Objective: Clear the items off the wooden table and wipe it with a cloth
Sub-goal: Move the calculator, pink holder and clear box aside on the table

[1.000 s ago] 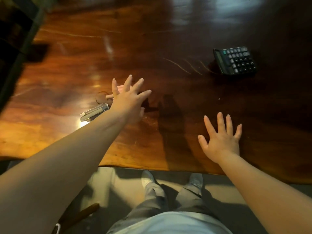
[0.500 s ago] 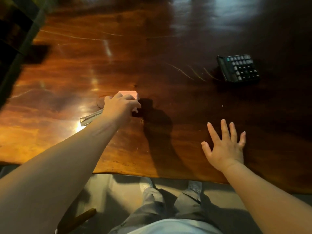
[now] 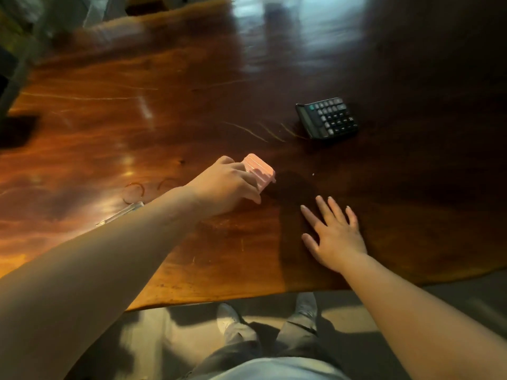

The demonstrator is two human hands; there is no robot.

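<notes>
My left hand [image 3: 227, 185] is closed around a small pink ribbed case [image 3: 260, 171], held tilted just above the glossy wooden table [image 3: 192, 111]. My right hand [image 3: 334, 234] lies flat on the table near its front edge, fingers spread, holding nothing. A black calculator [image 3: 327, 118] sits further back on the right, clear of both hands. A clear pen-like stick [image 3: 120, 213] lies on the table left of my left forearm, partly hidden by it.
Two faint ring marks [image 3: 134, 192] show on the wood near the clear stick. The table's front edge [image 3: 219, 300] runs above my legs and shoes [image 3: 227, 319]. Dark furniture [image 3: 11, 64] borders the table's far left.
My left hand closed on the pink case and lifted it to the right, away from the clear stick. The view shifted, so my right hand now appears nearer the centre.
</notes>
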